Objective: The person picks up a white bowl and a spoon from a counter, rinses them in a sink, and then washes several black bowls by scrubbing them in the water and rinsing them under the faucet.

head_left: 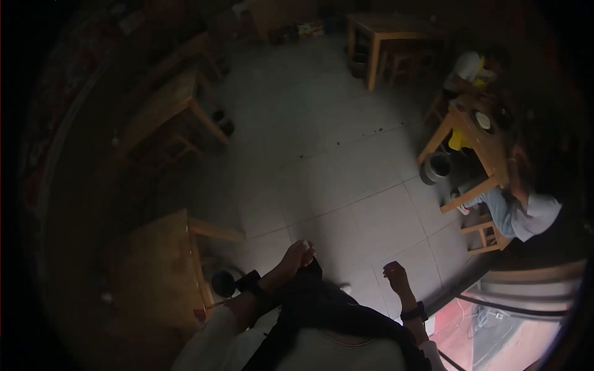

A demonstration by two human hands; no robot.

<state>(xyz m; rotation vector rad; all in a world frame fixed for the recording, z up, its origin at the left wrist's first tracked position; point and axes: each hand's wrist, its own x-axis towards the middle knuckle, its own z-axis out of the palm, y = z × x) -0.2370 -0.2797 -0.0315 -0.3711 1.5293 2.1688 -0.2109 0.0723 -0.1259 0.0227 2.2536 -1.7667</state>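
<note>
Both hands of a standing person hang low over a tiled floor [346,161] in a dim room, dark bands [413,312] at the wrists. The left hand [299,255] has its fingers curled in, a pale bit [305,245] showing at their tips; whether they grip it cannot be told. The right hand [396,272], well apart from it, has bent fingers, their closeness unclear in the shadow. Nearest the left hand stands a wooden table [154,266], a dark bin [224,283] beside it. At right, two seated people, one in a pale top [537,217] on a stool [484,238], flank a second table [489,151] bearing a pale dish [482,120], with a bucket [435,167] on the floor beside it.
</note>
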